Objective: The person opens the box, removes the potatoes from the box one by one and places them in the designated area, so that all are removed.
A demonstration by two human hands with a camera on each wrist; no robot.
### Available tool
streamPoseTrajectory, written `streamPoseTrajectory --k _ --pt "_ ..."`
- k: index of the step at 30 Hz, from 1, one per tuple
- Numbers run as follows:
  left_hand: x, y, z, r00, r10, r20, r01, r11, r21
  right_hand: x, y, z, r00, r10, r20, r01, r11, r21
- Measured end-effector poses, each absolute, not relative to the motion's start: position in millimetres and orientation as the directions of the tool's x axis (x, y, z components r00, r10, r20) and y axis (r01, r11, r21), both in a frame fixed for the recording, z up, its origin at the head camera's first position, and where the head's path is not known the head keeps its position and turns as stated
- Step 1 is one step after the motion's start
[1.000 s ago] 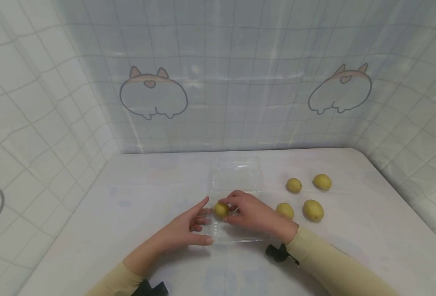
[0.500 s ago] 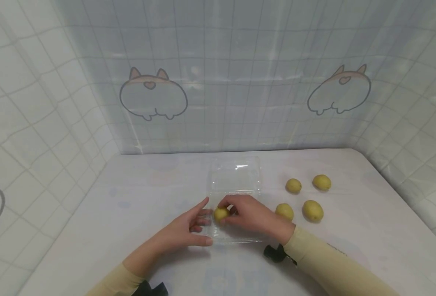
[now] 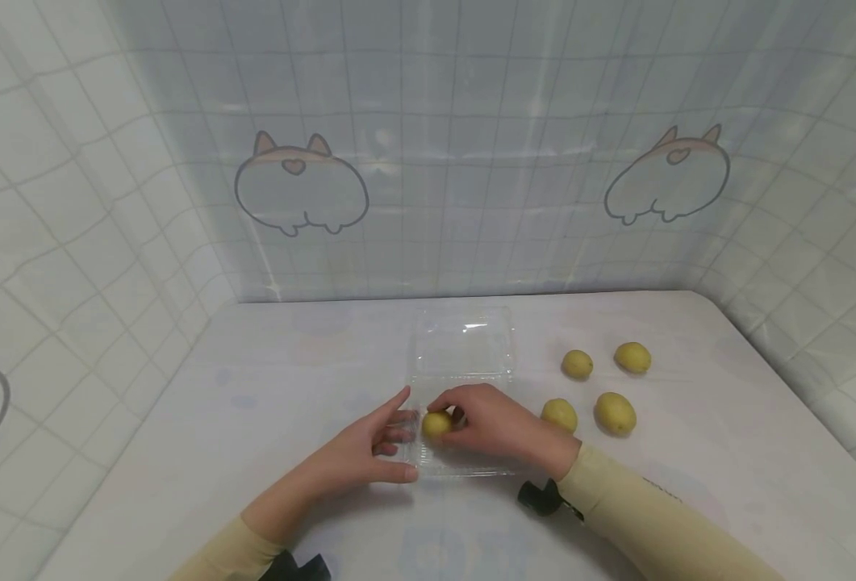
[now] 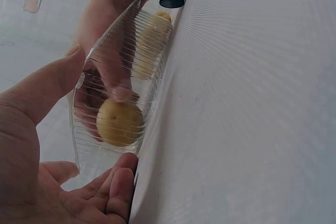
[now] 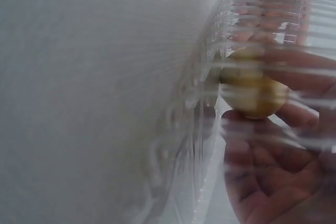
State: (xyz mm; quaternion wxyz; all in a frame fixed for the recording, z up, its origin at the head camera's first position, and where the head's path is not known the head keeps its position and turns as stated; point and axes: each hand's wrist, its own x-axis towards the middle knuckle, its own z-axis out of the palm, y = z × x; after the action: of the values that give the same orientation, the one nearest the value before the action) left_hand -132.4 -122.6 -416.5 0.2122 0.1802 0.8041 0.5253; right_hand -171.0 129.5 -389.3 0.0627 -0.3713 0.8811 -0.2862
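Note:
A clear plastic clamshell container (image 3: 464, 466) lies unfolded on the table, its lid (image 3: 462, 345) tipped back on the far side. Inside its near half, at the left end, sits a yellow lemon (image 3: 436, 424). My right hand (image 3: 489, 420) reaches into the container and pinches that lemon between thumb and fingers. In the left wrist view the lemon (image 4: 119, 123) shows through the ribbed wall, low in the tray. My left hand (image 3: 358, 453) stands at the container's left side, thumb apart from loosely extended fingers. Through the wall in the right wrist view, the right hand (image 5: 283, 182) is partly blurred.
To the right of the container lie several more lemons: one near the right wrist (image 3: 560, 415), a larger lemon (image 3: 615, 414) beside it, and two farther back, a small lemon (image 3: 577, 364) and another lemon (image 3: 632, 357). A patterned curtain (image 3: 442, 177) surrounds the white table (image 3: 268, 387).
My right hand has lowered slightly toward me with the lemon, deeper into the container. The left hand and the other lemons stay where they were.

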Motion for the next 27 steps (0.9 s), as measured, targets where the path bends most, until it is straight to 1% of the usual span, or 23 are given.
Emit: streamPoseTrajectory --k 9,19,23,27 --pt "-132.6 -122.5 -415.6 -0.842 0.518 -0.152 0.062 0.372 0.926 -170.9 128.6 -390.3 -0.728 -0.681 0.076 -0.607 0.589 -0.533" --pt "-133.3 -123.2 -417.5 -0.845 0.513 -0.153 0.063 0.380 0.923 -171.4 127.7 -394.7 -0.706 -0.697 0.122 -0.654 0.577 -0.490" --pt "-133.6 -122.7 -417.8 -0.843 0.517 -0.148 0.070 0.378 0.923 -170.6 129.5 -393.3 -0.723 -0.676 0.141 -0.639 0.577 -0.510" --pt "-133.4 -123.0 -417.4 -0.843 0.519 -0.144 0.076 0.380 0.922 -170.7 131.6 -391.3 -0.747 -0.649 0.143 -0.596 0.558 -0.577"
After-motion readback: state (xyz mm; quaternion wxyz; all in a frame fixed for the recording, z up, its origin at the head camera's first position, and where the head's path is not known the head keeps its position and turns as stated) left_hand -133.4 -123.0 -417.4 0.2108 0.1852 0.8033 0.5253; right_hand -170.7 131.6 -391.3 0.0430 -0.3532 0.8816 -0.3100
